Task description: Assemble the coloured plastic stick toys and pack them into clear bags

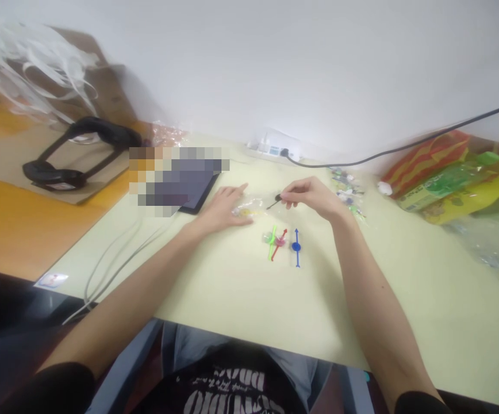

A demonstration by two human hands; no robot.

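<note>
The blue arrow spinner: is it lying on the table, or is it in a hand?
On the table: the blue arrow spinner lies apart from the left hand and the right hand.

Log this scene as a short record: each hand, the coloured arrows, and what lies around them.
Left hand: spread open on the pale table, beside a clear plastic bag; contact with the bag unclear
Right hand: pinching a small black pointer
Arrows: green arrow and red arrow close together, blue arrow to their right; all nearer the person than the hands
Left of left hand: dark tablet, partly pixelated
Beyond right wrist: small mixed pieces, too blurred to identify
</note>
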